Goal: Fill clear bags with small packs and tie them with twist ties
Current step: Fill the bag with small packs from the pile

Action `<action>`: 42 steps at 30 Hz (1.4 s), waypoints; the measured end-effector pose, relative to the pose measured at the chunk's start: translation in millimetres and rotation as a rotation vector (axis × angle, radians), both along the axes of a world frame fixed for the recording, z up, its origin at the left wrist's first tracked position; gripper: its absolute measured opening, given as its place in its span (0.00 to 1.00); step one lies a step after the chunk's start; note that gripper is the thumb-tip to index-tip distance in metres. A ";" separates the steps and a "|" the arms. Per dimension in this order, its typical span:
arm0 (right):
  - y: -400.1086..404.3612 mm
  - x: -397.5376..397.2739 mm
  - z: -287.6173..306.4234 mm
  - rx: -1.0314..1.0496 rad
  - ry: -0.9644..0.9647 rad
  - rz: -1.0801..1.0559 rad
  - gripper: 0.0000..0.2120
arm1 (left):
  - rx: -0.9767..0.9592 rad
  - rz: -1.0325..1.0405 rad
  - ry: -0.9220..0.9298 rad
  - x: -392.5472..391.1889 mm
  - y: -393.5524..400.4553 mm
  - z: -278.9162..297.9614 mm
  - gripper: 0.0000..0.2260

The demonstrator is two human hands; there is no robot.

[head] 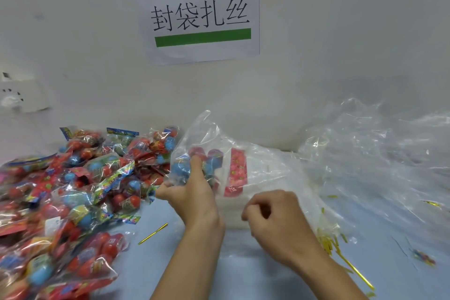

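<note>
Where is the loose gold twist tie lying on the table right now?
In the head view, the loose gold twist tie lies on the blue table, left of the left forearm and just right of the pile of small packs.

The paper sign (198, 11) on the wall reads "封袋扎丝".

We see the left hand (192, 192) gripping a clear bag (202, 144) holding small packs (207, 161); the right hand (275, 217) hovers curled beside it, above the bag stack (272, 178). Twist ties (328, 241) lie nearby.
</note>
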State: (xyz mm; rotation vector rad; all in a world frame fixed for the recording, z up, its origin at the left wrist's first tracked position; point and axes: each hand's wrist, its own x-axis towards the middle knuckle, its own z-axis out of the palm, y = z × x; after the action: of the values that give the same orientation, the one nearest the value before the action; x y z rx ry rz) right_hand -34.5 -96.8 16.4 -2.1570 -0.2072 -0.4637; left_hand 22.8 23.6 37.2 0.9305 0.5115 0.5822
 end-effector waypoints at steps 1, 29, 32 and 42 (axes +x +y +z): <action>2.0 -0.5 0.5 0.030 0.130 0.054 0.14 | -0.002 0.007 -0.016 -3.1 -0.9 2.2 0.24; 3.5 -6.6 6.3 0.739 0.473 0.158 0.06 | 0.788 -0.402 0.147 -41.6 32.4 -19.3 0.13; 0.2 -6.8 7.8 0.650 0.485 0.167 0.06 | 0.850 -0.340 0.091 -41.8 31.7 -16.6 0.05; -34.8 -12.3 19.7 0.361 0.644 0.040 0.26 | 0.863 -0.186 -0.174 -42.0 35.4 -10.7 0.05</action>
State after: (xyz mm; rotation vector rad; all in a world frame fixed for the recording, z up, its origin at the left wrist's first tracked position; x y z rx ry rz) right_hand -46.8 -131.6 36.1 -1.8331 0.1819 0.2174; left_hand -19.3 58.9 26.5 1.7032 -0.0141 0.7167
